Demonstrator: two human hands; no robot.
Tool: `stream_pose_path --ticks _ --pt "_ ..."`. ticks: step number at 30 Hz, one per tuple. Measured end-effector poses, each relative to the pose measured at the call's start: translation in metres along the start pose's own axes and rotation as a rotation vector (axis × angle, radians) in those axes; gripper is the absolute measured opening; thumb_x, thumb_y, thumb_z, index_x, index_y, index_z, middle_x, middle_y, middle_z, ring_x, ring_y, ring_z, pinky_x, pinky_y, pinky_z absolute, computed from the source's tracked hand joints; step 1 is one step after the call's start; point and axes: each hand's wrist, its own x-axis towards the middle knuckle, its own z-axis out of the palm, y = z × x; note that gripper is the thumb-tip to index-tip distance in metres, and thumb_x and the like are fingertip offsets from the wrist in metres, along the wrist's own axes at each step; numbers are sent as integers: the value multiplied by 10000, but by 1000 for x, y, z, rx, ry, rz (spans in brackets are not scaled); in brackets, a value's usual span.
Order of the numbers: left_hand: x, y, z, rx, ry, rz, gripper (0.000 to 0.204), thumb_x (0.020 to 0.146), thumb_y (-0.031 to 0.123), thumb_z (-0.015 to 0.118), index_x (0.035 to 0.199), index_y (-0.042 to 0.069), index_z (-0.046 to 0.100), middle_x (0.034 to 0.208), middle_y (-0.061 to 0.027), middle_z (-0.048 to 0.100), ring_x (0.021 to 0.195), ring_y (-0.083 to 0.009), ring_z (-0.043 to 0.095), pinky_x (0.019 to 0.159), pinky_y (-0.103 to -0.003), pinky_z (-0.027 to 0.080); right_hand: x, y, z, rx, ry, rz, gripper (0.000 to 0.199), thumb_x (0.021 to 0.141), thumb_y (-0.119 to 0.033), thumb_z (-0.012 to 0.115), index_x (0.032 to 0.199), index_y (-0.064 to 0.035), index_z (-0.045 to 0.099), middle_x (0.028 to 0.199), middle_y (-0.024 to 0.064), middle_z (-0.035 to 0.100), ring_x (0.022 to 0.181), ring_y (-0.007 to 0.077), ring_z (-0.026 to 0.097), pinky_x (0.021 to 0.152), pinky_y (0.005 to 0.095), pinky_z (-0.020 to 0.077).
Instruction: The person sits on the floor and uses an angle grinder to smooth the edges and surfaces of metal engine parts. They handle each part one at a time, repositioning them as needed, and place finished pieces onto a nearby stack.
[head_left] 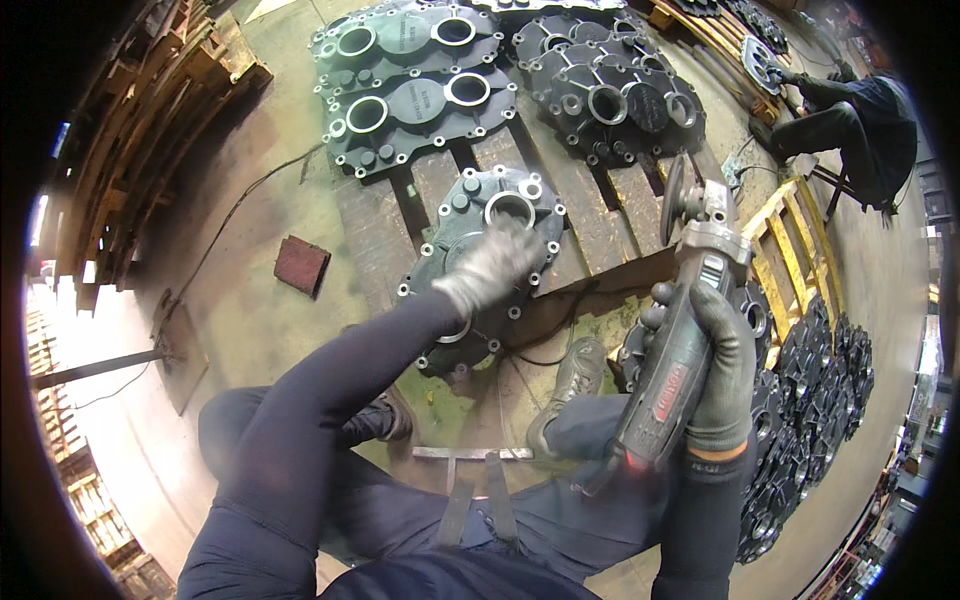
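There's 1 grinder (678, 348), 1 red pad (301, 266), 1 co-wkr (884, 122)

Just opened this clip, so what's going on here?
A seated person's right hand grips a grinder, its disc held off to the right of a dark metal cover. The gloved left hand, blurred, is over that cover; whether it presses on it is unclear. More covers lie on the pallet beyond. At upper right, another person sits near a similar part.
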Motion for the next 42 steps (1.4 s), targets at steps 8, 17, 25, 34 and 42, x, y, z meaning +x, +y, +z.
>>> stream_pose_path --ticks 8,17,25,34,42 --pt "-110 92 5 -60 -467 581 197 823 211 601 695 192 749 718 -2 665 882 -210 660 1274 -501 257 -4 -1 11 -55 -12 -58 520 912 -387 742 1123 80 655 886 164 740 692 181 710 629 280 585" --pt "-148 37 -14 -216 -546 604 167 796 186 640 708 160 780 711 -55 730 748 -248 719 1156 -453 422 -3 2 15 -57 -62 -130 461 933 -325 732 1130 80 634 959 146 710 813 210 743 684 300 609" --pt "-85 -81 -107 -179 -362 -159 184 951 290 658 966 106 662 897 -144 693 828 -368 682 821 -485 541 -8 -9 11 -18 -38 -26 432 935 -315 729 1119 63 625 911 151 718 727 192 722 594 292 600" --pt "7 -4 -6 -392 -262 -689 351 998 345 614 1185 56 683 1075 -191 737 1040 -373 710 914 -477 540 6 4 14 -167 -22 -73 493 932 -365 722 1165 60 632 892 127 713 682 176 698 604 287 584" --pt "-26 7 7 -414 -267 -424 170 903 150 611 1027 115 723 990 -138 727 974 -337 720 855 -448 562 51 -2 15 -465 -135 -62 379 892 -231 791 1132 29 656 906 77 701 722 178 705 670 305 559"
